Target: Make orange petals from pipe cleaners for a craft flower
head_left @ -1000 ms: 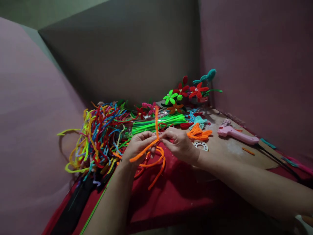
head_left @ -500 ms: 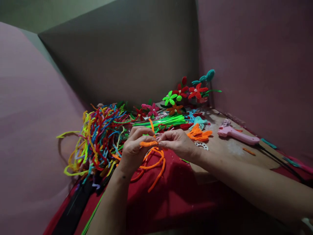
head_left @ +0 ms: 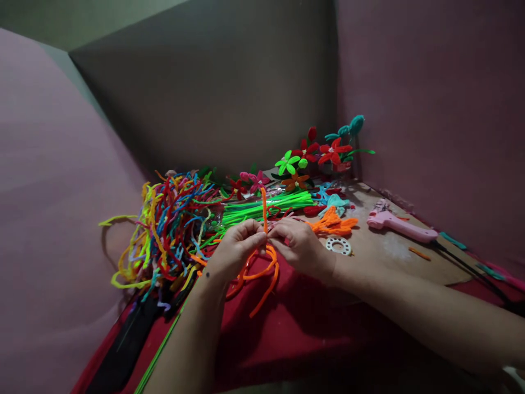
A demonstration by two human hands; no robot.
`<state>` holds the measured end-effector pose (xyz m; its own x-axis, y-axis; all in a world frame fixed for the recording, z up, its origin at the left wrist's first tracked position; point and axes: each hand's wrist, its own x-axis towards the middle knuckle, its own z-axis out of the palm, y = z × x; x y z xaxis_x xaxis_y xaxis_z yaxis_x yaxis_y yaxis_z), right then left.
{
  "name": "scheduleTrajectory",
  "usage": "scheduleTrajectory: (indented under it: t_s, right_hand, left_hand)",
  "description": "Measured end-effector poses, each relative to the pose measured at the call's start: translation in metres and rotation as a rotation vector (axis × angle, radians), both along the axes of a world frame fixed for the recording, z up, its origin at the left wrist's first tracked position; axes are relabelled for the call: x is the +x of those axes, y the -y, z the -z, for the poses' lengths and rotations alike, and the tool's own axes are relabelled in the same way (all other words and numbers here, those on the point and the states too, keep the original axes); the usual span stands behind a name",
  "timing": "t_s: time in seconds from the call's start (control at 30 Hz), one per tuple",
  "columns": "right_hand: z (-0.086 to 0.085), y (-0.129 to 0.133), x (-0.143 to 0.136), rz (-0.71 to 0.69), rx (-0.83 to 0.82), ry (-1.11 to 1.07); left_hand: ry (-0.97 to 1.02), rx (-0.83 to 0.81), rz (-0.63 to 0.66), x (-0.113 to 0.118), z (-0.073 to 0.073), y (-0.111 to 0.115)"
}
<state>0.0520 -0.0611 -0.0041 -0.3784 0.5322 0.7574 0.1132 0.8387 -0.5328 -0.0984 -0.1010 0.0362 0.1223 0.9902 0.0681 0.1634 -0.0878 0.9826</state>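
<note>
An orange pipe cleaner [head_left: 264, 210] stands upright between my hands, its lower part hidden by fingers. My left hand [head_left: 241, 243] pinches it with thumb and forefinger. From the other side, the fingertips of my right hand [head_left: 301, 246] close on it at the same spot. Below them, more orange pipe cleaners [head_left: 268, 279] curl over the red cloth [head_left: 283, 328]. Just beyond my right hand lie orange petal-like pieces [head_left: 334, 220] of bent pipe cleaner. A white ring with holes [head_left: 338, 245] is beside my right wrist.
At left is a big tangle of multicoloured pipe cleaners [head_left: 164, 235]. Bright green pipe cleaners [head_left: 270, 207] lie behind my hands, with pipe-cleaner flowers [head_left: 305, 153] farther back. A pink glue gun [head_left: 402, 225] with a black cord rests on a brown board [head_left: 381, 262].
The orange piece that pointed left across my left hand no longer shows there; a straight orange length now stands upright. My left hand has turned and its fingers are pinched by my right fingertips.
</note>
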Motion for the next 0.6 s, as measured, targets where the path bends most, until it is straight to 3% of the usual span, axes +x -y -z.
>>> scheduleTrajectory:
  t_s: [0.13,0.2,0.43,0.6]
  right_hand:
    - [-0.0065,-0.0053,0.0015,-0.244,-0.567,-0.064]
    - [-0.0070,-0.0081,0.0022,-0.327,-0.757,-0.104]
    - [-0.0067,-0.0098,0.0021,-0.297,-0.854,-0.137]
    - [-0.0077,-0.0082,0.0002,-0.352,-0.917,-0.120]
  left_hand:
    - [-0.021,0.046,-0.038,-0.0034,-0.0022,0.0005]
    - [-0.021,0.056,-0.062,-0.0043,-0.0028,0.0003]
    - [-0.308,0.126,-0.191,0.0005,-0.0081,0.0023]
    - [-0.549,0.236,-0.186,0.0001,-0.0036,0.0014]
